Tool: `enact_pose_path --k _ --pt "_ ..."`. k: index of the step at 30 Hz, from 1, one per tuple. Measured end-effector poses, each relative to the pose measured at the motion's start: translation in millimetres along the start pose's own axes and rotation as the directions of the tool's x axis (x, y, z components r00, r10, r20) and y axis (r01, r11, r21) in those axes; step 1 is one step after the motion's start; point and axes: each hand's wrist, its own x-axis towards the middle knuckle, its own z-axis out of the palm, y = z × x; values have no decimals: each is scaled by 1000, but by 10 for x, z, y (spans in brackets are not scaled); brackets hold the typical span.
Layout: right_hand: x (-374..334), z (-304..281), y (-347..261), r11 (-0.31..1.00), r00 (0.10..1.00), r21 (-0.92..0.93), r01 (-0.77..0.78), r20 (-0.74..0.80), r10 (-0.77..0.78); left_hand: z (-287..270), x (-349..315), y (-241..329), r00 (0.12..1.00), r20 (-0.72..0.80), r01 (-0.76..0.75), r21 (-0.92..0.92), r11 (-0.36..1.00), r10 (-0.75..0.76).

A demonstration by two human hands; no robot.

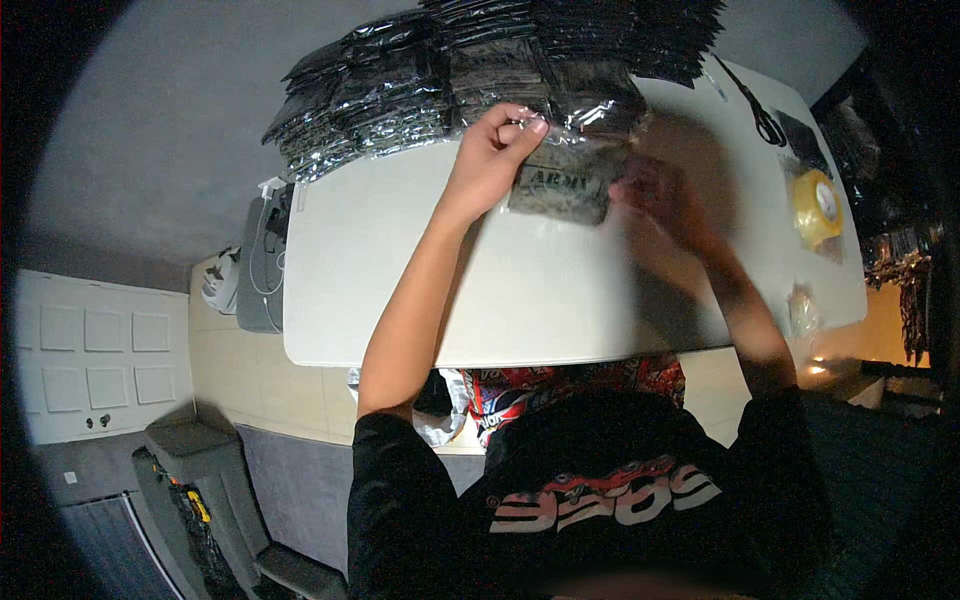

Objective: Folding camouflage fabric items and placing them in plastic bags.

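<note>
A clear plastic packet (560, 185) with something dark and flat inside is held over the white table. My left hand (497, 150) pinches its upper left edge, thumb against fingers. At the packet's right side is my right hand (658, 195), in shadow and blurred, with its fingertips at or very near the edge. Whether those fingers grip the plastic I cannot tell. Just beyond both hands lie stacks of black, shiny plastic-wrapped packets (390, 95) along the table's far side.
On the white table (380, 270), a roll of yellowish tape (817, 207) lies at the right, with black-handled scissors (765, 120) behind it. A crumpled clear plastic piece (803, 308) is near the right front. A grey sofa (215, 480) stands at lower left.
</note>
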Motion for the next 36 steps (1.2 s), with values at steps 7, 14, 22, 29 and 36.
enact_pose_path --k 7,14,22,29,36 --pt "380 -80 -128 957 963 153 247 -144 -226 -52 -24 116 999 -19 -32 -212 977 29" --pt "218 -199 13 981 993 161 104 -63 -95 53 -78 150 989 -59 129 -57 990 -133" --pt "280 -268 136 983 971 38 178 -168 -170 178 -115 163 981 -144 128 -10 992 -128" --pt "230 -283 106 977 948 5 213 -244 -205 122 -88 102 977 -183 115 5 993 -112" --pt "183 -302 61 962 934 101 253 -283 -216 99 -129 195 978 -204 -18 71 997 32"
